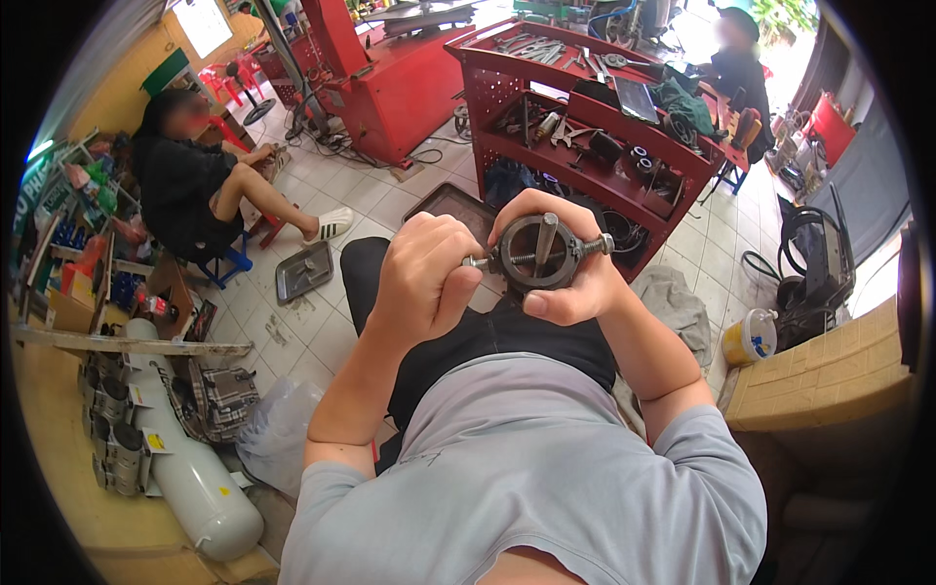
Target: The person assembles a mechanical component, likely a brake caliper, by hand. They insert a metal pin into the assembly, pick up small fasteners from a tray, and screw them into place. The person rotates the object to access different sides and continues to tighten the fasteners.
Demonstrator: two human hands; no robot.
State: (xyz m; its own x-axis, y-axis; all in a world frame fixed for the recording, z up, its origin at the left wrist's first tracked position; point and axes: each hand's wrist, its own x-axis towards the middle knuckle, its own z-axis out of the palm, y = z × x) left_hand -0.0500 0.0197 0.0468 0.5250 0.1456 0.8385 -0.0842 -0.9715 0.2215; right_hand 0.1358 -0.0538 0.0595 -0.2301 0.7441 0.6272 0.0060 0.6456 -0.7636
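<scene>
Above my lap, both hands are on a dark metal ring (510, 265) fitted with side bolts. My right hand (582, 288) wraps the ring from behind, its thumb along the lower rim. One bolt (598, 245) sticks out past the right-hand fingers, its head showing. A tapered metal rod (547, 240) stands out of the ring's opening; its far end is hidden. My left hand (425, 273) is closed, thumb and bent fingers at the threaded bolt end (476, 263) on the ring's left side. The fingers partly hide that end.
A red tool cart (585, 185) with wrenches stands ahead. Metal trays (304, 272) lie on the tiled floor (331, 336). One person (190, 180) sits at the left, another (738, 73) at the far right. A white cylinder tank (210, 497) and plastic bag (278, 429) are at lower left.
</scene>
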